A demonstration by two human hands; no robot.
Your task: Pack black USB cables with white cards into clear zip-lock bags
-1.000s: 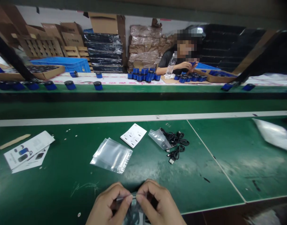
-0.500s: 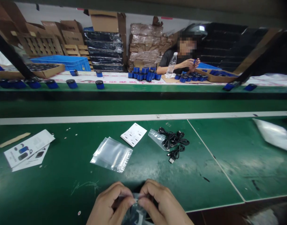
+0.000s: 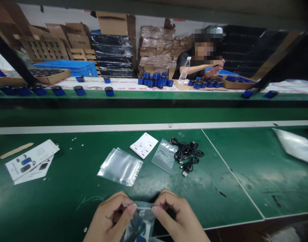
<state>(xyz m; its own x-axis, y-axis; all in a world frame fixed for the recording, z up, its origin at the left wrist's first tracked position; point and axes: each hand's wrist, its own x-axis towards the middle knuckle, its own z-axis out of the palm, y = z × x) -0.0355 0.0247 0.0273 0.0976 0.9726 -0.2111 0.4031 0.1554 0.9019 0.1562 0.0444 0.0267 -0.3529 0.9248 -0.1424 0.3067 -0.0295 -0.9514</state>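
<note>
My left hand and my right hand pinch the two ends of the top edge of a clear zip bag at the near side of the green bench. A dark cable and a printed paper show through the plastic; the bag's lower end runs out of the picture. Beyond my hands lie a stack of clear zip bags, a stack of white leaflets and a single clear bag. Several black USB cables lie to the right of that bag.
Printed leaflets and a tan strip lie at left. A white plastic package is at right. Blue cylindrical devices line the raised shelf, near a water bottle. A co-worker sits behind it.
My hands have moved apart along the bag's top edge, so more of the bag shows. The single bag beside the cables now lies flat. The co-worker's hands have shifted right.
</note>
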